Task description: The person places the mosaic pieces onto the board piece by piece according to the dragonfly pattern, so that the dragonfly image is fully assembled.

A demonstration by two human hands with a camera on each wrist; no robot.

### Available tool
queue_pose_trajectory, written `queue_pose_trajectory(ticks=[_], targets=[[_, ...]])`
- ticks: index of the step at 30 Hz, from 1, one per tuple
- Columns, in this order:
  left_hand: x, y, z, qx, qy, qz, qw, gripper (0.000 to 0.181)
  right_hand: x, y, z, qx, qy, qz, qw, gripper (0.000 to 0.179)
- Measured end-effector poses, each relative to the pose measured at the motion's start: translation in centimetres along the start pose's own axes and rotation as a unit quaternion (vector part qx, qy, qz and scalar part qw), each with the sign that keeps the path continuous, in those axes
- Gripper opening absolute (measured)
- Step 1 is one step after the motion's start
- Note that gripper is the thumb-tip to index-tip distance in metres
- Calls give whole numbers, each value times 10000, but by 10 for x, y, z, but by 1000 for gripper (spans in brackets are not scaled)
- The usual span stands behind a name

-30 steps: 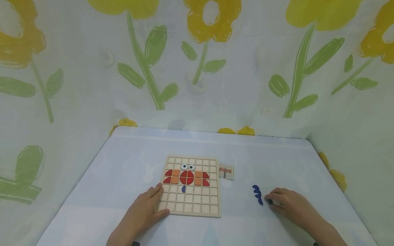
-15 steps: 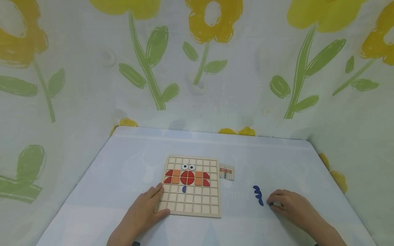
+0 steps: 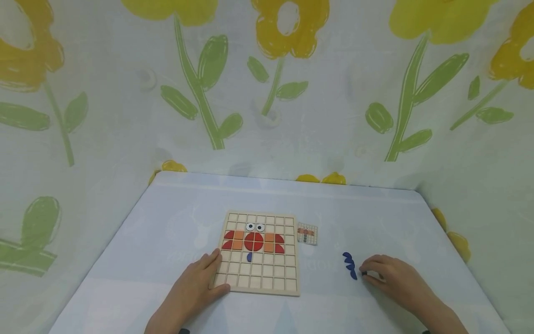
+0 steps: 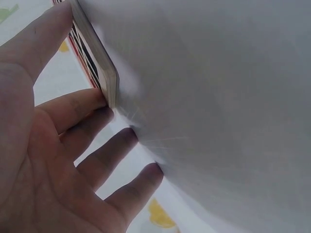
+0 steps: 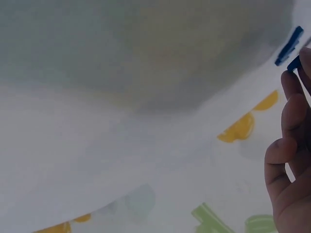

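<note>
A wooden grid board (image 3: 273, 282) lies on the table, carrying red, orange and eye-patterned pieces plus one blue half-round piece (image 3: 249, 257). My left hand (image 3: 193, 283) rests at its near left corner, fingers along the left edge and thumb at the near edge. In the left wrist view, the fingers of my left hand (image 4: 63, 141) are spread and mostly straight beside the board's rim (image 4: 109, 80). My right hand (image 3: 394, 278) pinches a small dark blue piece (image 5: 293, 64) between thumb and fingertips. Several blue half-round pieces (image 3: 349, 266) lie in a row just left of it.
A small pattern card (image 3: 307, 233) with a printed grid picture lies against the board's right side. The pale table (image 3: 175, 199) meets a flower-printed cloth backdrop (image 3: 325, 120) at the back and sides.
My right hand shifts slightly right, then back left close to the blue row, with its piece still pinched. The left hand and the board stay in place.
</note>
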State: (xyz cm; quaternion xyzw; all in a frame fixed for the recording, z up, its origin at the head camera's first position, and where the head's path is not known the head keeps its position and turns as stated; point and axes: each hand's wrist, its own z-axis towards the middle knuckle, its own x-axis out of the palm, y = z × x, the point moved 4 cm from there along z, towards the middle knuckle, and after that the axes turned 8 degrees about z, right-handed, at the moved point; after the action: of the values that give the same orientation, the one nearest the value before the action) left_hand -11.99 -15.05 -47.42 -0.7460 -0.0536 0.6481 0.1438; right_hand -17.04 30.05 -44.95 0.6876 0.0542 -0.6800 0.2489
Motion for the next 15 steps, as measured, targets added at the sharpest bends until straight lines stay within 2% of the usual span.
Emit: queue_pose_trajectory(ticks=[6, 15], targets=[[-1, 0, 0, -7, 5, 36, 10000, 85, -6, 15, 4, -419, -427, 53, 9982, 27], [0, 0, 1, -16, -16, 39, 10000, 85, -9, 34, 9, -1169, -1046, 208, 9874, 35]])
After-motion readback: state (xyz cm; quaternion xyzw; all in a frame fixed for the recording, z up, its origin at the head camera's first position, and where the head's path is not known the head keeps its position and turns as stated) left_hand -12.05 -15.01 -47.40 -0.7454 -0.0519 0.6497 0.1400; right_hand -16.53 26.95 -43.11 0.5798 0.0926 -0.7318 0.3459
